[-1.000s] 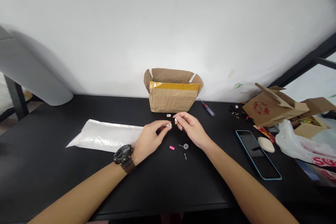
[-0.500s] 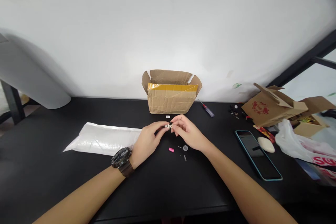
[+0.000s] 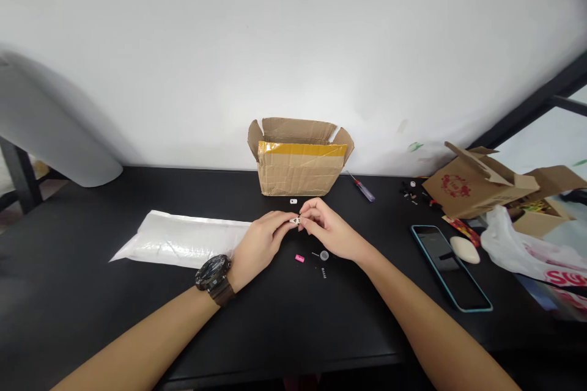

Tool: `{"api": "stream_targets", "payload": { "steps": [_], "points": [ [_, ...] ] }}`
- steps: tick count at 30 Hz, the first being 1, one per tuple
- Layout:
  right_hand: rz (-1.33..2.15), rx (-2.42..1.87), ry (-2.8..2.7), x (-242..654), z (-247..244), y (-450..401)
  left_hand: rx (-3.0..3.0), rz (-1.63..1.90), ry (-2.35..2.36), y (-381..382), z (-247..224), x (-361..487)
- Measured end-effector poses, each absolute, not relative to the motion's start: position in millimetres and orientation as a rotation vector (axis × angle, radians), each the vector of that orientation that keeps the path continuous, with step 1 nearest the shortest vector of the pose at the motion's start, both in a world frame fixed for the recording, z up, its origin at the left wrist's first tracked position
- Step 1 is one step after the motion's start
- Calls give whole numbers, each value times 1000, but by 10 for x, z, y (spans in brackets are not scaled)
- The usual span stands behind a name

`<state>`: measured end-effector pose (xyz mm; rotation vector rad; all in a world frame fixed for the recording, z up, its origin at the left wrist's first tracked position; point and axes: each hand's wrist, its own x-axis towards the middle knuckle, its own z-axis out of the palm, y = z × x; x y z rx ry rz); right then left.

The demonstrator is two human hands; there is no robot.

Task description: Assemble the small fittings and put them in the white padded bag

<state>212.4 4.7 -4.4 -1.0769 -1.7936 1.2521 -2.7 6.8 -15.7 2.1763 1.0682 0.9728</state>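
Between the fingertips of both hands is a small white plastic part (image 3: 295, 220) with dark openings; its exact kind is too small to make out. My left hand (image 3: 262, 244), with a watch (image 3: 213, 273) on the wrist, pinches its left end. My right hand (image 3: 331, 232) is closed on the right end, with a dark bit showing by the fingers. Below the hands lie a pink piece (image 3: 299, 258), a round grey piece (image 3: 324, 255), a thin screw-like piece (image 3: 315, 254) and a short dark strip (image 3: 323, 273). A small white piece (image 3: 293, 201) rests just beyond the fingers.
An open cardboard box (image 3: 301, 170) stands against the wall, with a screwdriver (image 3: 364, 189) beside it. A white padded mailer (image 3: 183, 241) lies left. To the right are a phone (image 3: 452, 269), a white rounded object (image 3: 465, 250), another carton (image 3: 463, 186) and a plastic bag (image 3: 518, 250).
The white part's two sections look closer together between my fingertips. My hands stay almost in place, and the whole view has shifted slightly.
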Motion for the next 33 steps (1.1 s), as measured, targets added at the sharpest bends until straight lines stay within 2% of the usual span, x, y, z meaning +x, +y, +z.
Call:
{"api": "stream_targets", "payload": {
  "steps": [17,33],
  "points": [
    [1243,-1067,-1757,2085,-111,47,2535,1026,998,79,-221,-14],
    [1235,-992,-1742,2086,-14,-19,2572,1088,946,33,-150,-50]
  ]
}}
